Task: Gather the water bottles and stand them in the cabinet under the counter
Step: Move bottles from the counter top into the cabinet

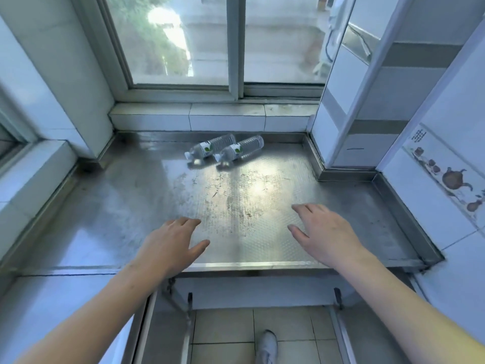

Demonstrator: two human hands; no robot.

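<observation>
Two clear water bottles lie on their sides at the back of the steel counter [131,206], side by side and touching. The left bottle [210,147] and the right bottle [241,151] both have white labels and point their caps toward the front left. My left hand [170,245] hovers over the counter's front part, fingers spread, holding nothing. My right hand [322,229] does the same further right. Both hands are well short of the bottles. Below the counter's front edge the cabinet [252,292] stands with both doors swung open.
A tiled ledge [225,116] and a sliding window run behind the bottles. A tiled pillar [354,127] juts in at the back right. Raised steel rims edge the counter. A cabinet door [147,327] hangs open at lower left, and a shoe [266,346] rests on the floor tiles.
</observation>
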